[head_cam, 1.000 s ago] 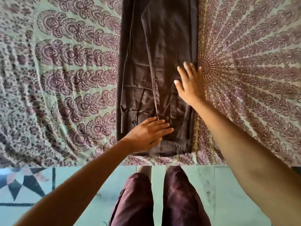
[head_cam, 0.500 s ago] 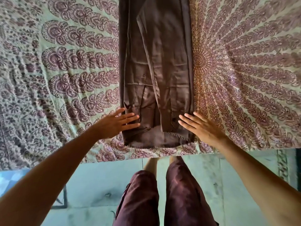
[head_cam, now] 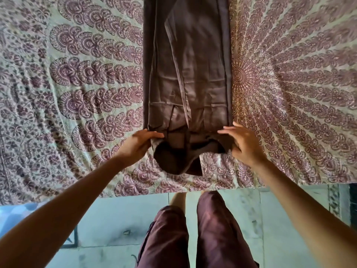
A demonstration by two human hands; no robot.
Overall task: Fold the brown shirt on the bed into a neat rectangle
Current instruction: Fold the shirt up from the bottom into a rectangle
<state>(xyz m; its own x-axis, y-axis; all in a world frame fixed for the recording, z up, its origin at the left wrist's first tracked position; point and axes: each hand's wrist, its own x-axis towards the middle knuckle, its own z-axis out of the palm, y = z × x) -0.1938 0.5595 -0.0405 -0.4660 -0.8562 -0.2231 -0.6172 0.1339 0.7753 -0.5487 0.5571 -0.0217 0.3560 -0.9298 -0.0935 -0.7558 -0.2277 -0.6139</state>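
The brown shirt (head_cam: 187, 74) lies on the bed as a long narrow strip, its sides folded inward, running away from me past the top of the view. My left hand (head_cam: 138, 145) grips the near left corner of the strip. My right hand (head_cam: 240, 144) grips the near right corner. Between the hands the near end is lifted off the bedsheet and curls, with a dark rounded flap (head_cam: 173, 161) hanging below it.
The bed is covered by a pale green sheet (head_cam: 77, 93) with a purple paisley print; its near edge (head_cam: 173, 188) runs across the view. Below that are the tiled floor (head_cam: 108, 219) and my legs in maroon trousers (head_cam: 193, 235).
Both hands went from lying flat beside the shirt's near end to gripping its two near corners. That end has come up off the sheet and bunched.
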